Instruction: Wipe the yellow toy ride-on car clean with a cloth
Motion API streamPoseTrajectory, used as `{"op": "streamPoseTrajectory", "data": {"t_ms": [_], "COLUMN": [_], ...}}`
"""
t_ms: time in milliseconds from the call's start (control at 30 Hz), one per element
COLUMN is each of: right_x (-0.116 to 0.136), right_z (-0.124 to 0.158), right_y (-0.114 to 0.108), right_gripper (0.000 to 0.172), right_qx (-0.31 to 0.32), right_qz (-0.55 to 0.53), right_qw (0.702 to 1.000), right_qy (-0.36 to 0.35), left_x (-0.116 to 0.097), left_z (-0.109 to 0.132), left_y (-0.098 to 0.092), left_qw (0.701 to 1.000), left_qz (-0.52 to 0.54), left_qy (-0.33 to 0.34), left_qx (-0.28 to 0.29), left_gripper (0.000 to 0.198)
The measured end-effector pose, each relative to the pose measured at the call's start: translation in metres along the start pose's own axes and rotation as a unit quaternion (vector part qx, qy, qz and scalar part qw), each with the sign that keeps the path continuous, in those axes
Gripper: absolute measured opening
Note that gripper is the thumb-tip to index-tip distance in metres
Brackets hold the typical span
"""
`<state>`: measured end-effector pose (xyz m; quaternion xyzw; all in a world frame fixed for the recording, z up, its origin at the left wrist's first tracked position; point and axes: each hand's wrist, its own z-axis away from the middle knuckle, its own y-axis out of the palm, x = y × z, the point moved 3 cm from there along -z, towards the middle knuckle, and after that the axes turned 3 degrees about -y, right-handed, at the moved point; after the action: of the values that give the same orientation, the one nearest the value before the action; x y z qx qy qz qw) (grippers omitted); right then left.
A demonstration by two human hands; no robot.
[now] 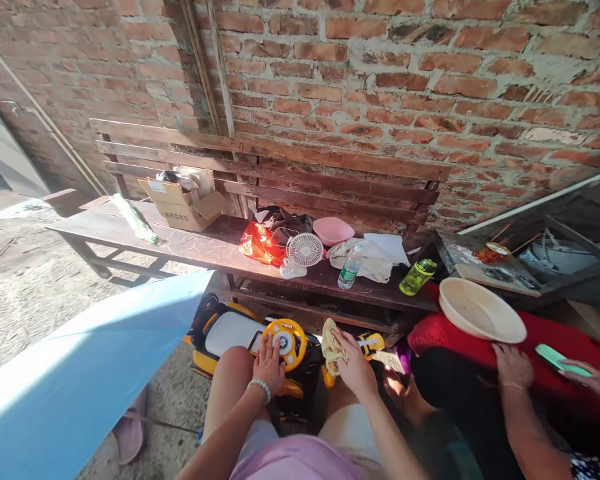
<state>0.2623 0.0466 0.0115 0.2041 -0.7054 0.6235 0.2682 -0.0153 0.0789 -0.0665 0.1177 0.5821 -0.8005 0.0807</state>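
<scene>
The left grip point(270, 368) lies unclenched on the steering wheel point(287, 343); right of it, the right grip point(354, 363) clutches a cloth point(333, 343).

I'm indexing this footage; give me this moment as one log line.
left hand: on yellow steering wheel | right hand: holding yellowish cloth | beyond: bench with white fan

Near, the steering wheel point(287, 343) is smooth, shiny plastic and the rag point(333, 341) matt cloth. The bench point(207, 248) beyond is glossy wood; the far wall point(355, 87) is rough brick.
</scene>
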Motion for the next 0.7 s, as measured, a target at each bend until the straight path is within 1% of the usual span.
{"op": "streamPoseTrajectory", "data": {"t_ms": [67, 133, 233, 300, 400, 467, 500, 567, 633, 700], "right_x": [0.003, 0.001, -0.004, -0.008, -0.014, -0.018, -0.019, -0.021, -0.024, -0.034], "right_z": [-0.006, -0.012, -0.019, -0.023, -0.024, -0.023, -0.022, -0.021, -0.021, -0.025], "right_y": [0.02, 0.03, 0.029, 0.025, 0.023, 0.022, 0.021, 0.017, 0.008, -0.007], "right_gripper": [0.078, 0.076, 0.074, 0.072, 0.062, 0.056, 0.054, 0.053, 0.054, 0.05], "right_qx": [0.053, 0.078, 0.089, 0.081, 0.069, 0.073, 0.079, 0.098, 0.118, 0.123], "right_qz": [-0.036, -0.07, -0.106, -0.125, -0.127, -0.087, -0.057, 0.012, 0.087, 0.159], "right_qw": [0.998, 0.994, 0.99, 0.989, 0.988, 0.989, 0.991, 0.993, 0.989, 0.979], "right_qy": [0.006, 0.017, 0.016, 0.016, 0.057, 0.091, 0.092, 0.061, 0.023, 0.031], "left_x": [0.0, 0.001, 0.002, 0.003, 0.003, 0.003, 0.003, 0.003, 0.003, 0.003], "left_z": [-0.001, 0.0, 0.002, 0.002, 0.003, 0.002, 0.002, 0.002, 0.003, 0.003], "left_y": [-0.001, -0.002, -0.001, 0.0, 0.0, 0.0, 0.0, 0.0, -0.001, -0.001], "left_qw": [1.0, 1.0, 1.0, 1.0, 1.0, 1.0, 1.0, 1.0, 1.0, 1.0], "left_qz": [0.0, 0.003, 0.009, 0.01, 0.007, 0.006, 0.007, 0.007, 0.004, 0.0], "left_qy": [-0.004, -0.003, 0.0, -0.001, 0.001, 0.008, 0.01, 0.012, 0.008, 0.007], "left_qx": [0.009, 0.009, -0.006, -0.013, -0.015, -0.015, -0.015, -0.016, -0.019, -0.025], "left_gripper": [0.082, 0.081, 0.079, 0.077, 0.076, 0.076, 0.076, 0.076, 0.076, 0.075]}}
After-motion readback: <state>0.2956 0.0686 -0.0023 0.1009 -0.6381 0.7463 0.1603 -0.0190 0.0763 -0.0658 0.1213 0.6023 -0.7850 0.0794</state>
